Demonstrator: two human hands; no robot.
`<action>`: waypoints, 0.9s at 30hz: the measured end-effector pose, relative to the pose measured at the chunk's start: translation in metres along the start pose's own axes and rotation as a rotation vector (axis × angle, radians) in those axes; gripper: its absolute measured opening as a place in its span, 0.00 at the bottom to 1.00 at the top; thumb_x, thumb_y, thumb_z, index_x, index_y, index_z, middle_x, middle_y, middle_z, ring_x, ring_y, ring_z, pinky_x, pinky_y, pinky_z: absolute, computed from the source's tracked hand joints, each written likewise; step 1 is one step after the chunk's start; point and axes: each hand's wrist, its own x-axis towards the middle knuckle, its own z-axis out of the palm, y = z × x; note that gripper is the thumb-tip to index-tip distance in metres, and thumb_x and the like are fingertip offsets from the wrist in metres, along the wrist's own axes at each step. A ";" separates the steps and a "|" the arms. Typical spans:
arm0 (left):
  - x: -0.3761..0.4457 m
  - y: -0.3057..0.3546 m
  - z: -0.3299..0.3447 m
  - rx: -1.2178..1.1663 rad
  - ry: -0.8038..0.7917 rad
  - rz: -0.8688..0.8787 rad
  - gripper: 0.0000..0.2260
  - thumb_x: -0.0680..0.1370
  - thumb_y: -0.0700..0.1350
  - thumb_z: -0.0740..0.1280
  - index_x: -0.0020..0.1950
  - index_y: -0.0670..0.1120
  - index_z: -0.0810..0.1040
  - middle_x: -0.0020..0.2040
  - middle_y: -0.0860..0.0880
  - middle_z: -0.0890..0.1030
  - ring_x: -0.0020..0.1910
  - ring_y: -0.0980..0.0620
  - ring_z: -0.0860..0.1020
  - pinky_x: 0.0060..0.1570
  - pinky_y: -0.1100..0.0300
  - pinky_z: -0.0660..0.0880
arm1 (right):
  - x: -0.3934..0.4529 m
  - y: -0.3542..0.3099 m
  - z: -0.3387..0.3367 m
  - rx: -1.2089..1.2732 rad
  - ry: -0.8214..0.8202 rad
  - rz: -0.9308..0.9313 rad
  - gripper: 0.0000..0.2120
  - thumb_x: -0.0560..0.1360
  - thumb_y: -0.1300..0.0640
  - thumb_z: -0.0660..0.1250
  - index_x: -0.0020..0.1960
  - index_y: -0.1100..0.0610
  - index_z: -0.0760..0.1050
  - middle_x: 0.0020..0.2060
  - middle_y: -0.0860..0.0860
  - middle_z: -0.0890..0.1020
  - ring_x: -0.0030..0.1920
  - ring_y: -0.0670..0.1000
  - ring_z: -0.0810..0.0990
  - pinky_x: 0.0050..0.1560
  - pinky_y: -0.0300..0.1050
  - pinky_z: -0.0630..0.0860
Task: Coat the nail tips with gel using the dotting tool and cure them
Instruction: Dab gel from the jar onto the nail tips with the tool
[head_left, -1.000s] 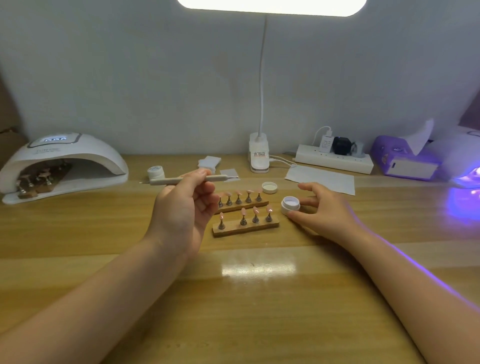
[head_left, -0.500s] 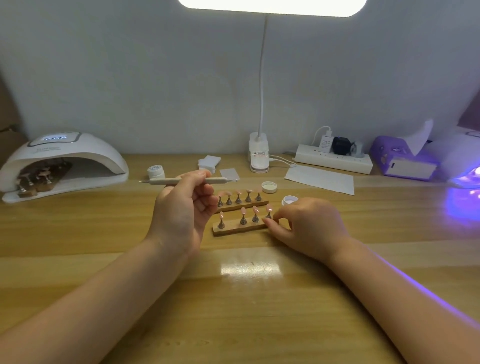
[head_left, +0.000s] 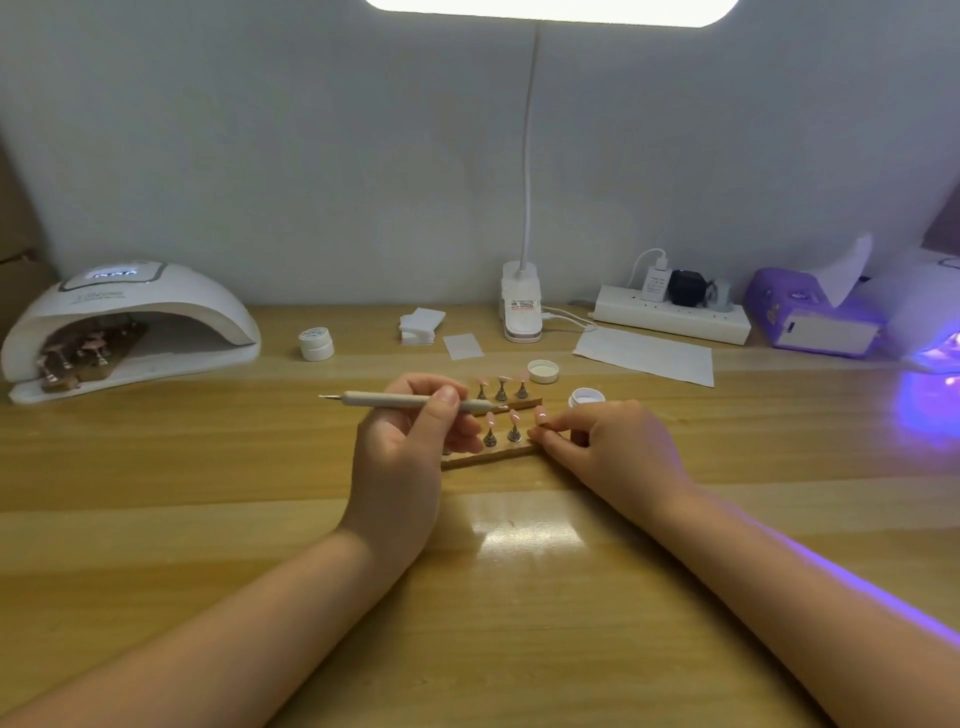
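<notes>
Pink nail tips (head_left: 514, 415) on metal stands, two wooden strips (head_left: 488, 456) at frame centre. Left hand (head_left: 410, 447) pinches dotting tool (head_left: 395, 400) level; right hand (head_left: 613, 447) fingers pinch rightmost front tip. Bare bench (head_left: 260, 519) lower frame. Right hand left the open gel pot (head_left: 586, 397) since 1 s ago.

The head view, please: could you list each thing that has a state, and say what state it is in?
Left hand: holds the dotting tool, level.
Right hand: fingers pinch the stand at the near strip's right end.
Gel pot: open.
Lid: off, lying beside it.
Second pot: closed.
White curing lamp: display lit, strips inside.
Desk lamp: on.
</notes>
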 end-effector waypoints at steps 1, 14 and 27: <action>-0.001 -0.001 0.000 0.015 -0.016 0.004 0.07 0.80 0.36 0.61 0.45 0.42 0.77 0.35 0.51 0.82 0.35 0.54 0.79 0.36 0.62 0.78 | -0.002 0.000 -0.001 -0.015 0.010 -0.021 0.08 0.76 0.45 0.66 0.53 0.42 0.82 0.33 0.44 0.78 0.34 0.44 0.73 0.32 0.40 0.68; -0.002 -0.002 0.000 0.215 -0.146 0.210 0.02 0.76 0.43 0.65 0.46 0.46 0.75 0.36 0.53 0.80 0.36 0.55 0.79 0.39 0.64 0.77 | -0.021 -0.015 -0.002 0.299 0.153 -0.180 0.04 0.74 0.58 0.71 0.47 0.54 0.83 0.37 0.45 0.84 0.36 0.45 0.80 0.39 0.42 0.77; -0.010 -0.002 0.004 0.337 -0.181 0.320 0.07 0.76 0.50 0.64 0.48 0.49 0.76 0.41 0.49 0.80 0.40 0.45 0.79 0.41 0.39 0.77 | -0.021 -0.014 0.002 0.574 0.139 -0.115 0.06 0.75 0.57 0.71 0.50 0.56 0.84 0.37 0.50 0.85 0.37 0.51 0.83 0.41 0.52 0.80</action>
